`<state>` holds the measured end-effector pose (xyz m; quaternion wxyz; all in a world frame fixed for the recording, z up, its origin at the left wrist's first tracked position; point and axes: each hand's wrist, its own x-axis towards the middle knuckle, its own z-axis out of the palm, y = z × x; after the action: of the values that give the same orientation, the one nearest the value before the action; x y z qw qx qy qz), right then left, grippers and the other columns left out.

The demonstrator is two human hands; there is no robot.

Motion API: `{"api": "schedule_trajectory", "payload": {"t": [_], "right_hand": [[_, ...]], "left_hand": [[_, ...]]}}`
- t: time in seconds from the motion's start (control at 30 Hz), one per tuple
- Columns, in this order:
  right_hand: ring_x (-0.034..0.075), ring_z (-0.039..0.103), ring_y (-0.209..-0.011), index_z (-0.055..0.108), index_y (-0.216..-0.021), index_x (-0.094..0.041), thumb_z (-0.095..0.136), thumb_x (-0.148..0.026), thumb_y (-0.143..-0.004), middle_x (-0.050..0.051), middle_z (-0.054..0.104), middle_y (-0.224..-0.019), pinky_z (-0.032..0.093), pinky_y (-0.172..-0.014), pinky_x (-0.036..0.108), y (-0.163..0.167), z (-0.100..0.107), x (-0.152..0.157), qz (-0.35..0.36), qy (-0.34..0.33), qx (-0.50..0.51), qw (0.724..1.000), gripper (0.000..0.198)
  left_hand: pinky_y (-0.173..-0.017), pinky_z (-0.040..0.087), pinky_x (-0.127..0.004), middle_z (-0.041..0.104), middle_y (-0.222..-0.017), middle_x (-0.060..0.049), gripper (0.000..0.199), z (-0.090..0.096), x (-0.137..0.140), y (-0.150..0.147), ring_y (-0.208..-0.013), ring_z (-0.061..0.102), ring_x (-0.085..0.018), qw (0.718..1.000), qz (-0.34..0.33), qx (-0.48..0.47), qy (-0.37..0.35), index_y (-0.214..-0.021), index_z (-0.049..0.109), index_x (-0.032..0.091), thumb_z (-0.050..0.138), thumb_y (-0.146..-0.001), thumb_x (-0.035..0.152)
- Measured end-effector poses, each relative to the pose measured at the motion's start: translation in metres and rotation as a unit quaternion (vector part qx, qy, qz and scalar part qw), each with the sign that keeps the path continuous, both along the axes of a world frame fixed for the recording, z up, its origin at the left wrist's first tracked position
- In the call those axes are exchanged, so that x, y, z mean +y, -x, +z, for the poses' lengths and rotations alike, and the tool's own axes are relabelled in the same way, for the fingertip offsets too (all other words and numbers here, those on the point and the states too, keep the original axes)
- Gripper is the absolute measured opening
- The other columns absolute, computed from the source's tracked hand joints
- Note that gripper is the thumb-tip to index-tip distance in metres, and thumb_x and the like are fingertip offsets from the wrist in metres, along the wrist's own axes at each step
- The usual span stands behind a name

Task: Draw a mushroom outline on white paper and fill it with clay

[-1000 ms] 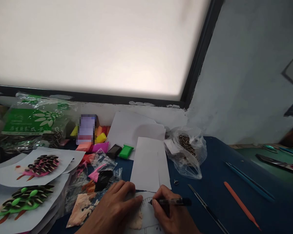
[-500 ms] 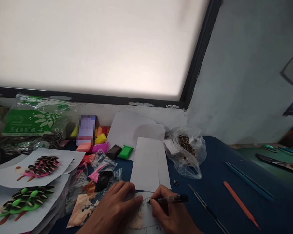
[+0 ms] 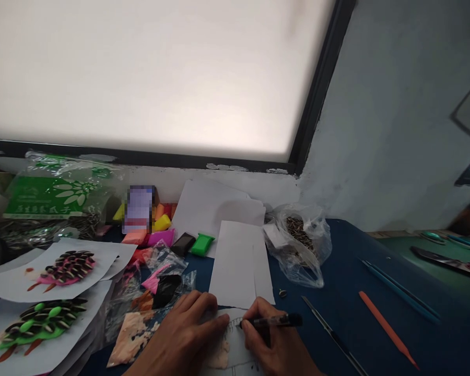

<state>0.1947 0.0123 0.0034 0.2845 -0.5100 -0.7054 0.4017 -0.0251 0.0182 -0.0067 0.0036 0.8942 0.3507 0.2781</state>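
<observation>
A black pen (image 3: 276, 320) is pinched in my right hand (image 3: 274, 339), its tip touching a small white sheet (image 3: 237, 350) at the bottom middle. Short dark pen strokes run across that sheet. My left hand (image 3: 190, 324) lies flat on the sheet's left side, fingers stretched out, holding nothing. Between the hands, a flat piece of peach clay (image 3: 218, 356) sits on the paper, partly hidden by my left hand. To the left of that hand is a packet of peach clay (image 3: 131, 339).
Seed-covered clay hedgehogs on paper (image 3: 68, 267) lie at left. Clay packs (image 3: 202, 244) and a phone (image 3: 138, 209) stand behind. A bag of seeds (image 3: 300, 237), tweezers (image 3: 399, 291), an orange tool (image 3: 387, 329) and a metal tool (image 3: 332, 334) lie at right. Blank paper (image 3: 237, 263) is ahead.
Almost nothing differs. My right hand and the pen have shifted very slightly; my left hand stays in place on the sheet.
</observation>
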Motion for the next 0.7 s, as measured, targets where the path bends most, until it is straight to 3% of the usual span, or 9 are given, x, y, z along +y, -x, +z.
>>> {"api": "schedule_trajectory", "payload": {"t": [0.43,0.7], "right_hand": [[0.013,0.043,-0.053,0.048,-0.080,-0.022,0.051,-0.039,-0.091,-0.002,0.048,-0.064,0.032,-0.050,0.024,-0.0012,-0.0019,0.0000,0.011,-0.009,0.009,1.000,0.020],[0.015,0.047,-0.058,0.047,-0.079,-0.022,0.047,-0.041,-0.093,-0.002,0.049,-0.065,0.036,-0.053,0.025,-0.0038,0.0000,-0.0017,-0.029,-0.012,0.027,0.999,0.024]], "left_hand": [[-0.072,0.046,-0.034,0.061,-0.104,-0.008,0.034,0.0001,-0.0010,-0.0003,-0.086,0.056,-0.025,1.000,0.004,0.005,0.014,-0.115,0.064,0.027,0.046,-0.094,0.007],[-0.072,0.046,-0.034,0.061,-0.105,-0.007,0.020,-0.0015,-0.0008,-0.0002,-0.087,0.057,-0.025,1.000,0.006,0.000,0.009,-0.115,0.064,0.027,0.057,-0.096,0.021]]}}
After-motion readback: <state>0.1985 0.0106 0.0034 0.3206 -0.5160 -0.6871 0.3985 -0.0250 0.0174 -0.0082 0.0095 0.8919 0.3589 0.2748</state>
